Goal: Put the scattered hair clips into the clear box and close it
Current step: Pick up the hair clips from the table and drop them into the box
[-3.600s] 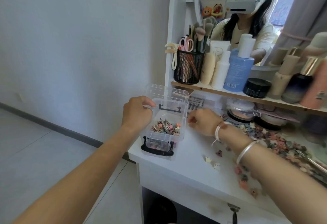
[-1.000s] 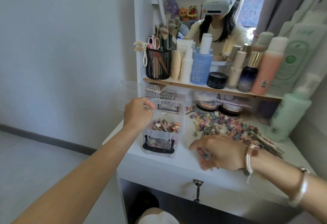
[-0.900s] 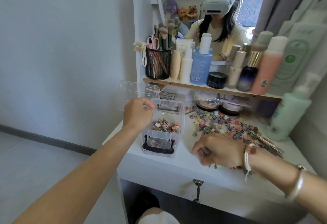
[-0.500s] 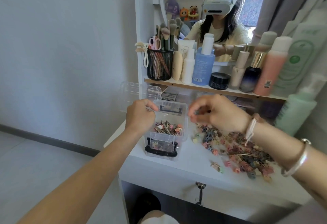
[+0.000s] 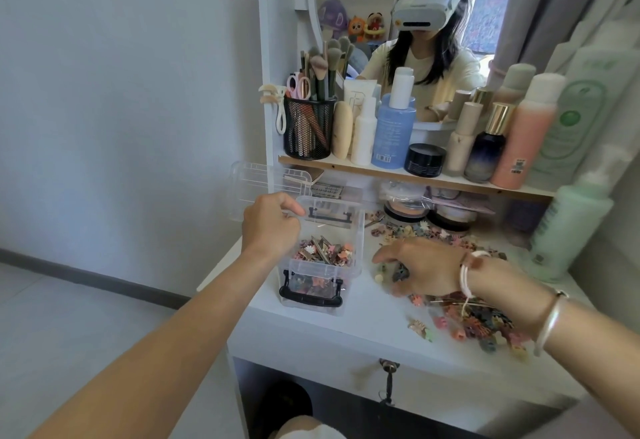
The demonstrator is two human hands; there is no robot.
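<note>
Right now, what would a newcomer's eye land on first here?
The clear box, lid open and partly filled with clips, stands near the table's left edge, the left hand gripping its rim. Right of it, colourful hair clips litter the tabletop, the right hand down among them. Bottles crowd the shelf above.
</note>
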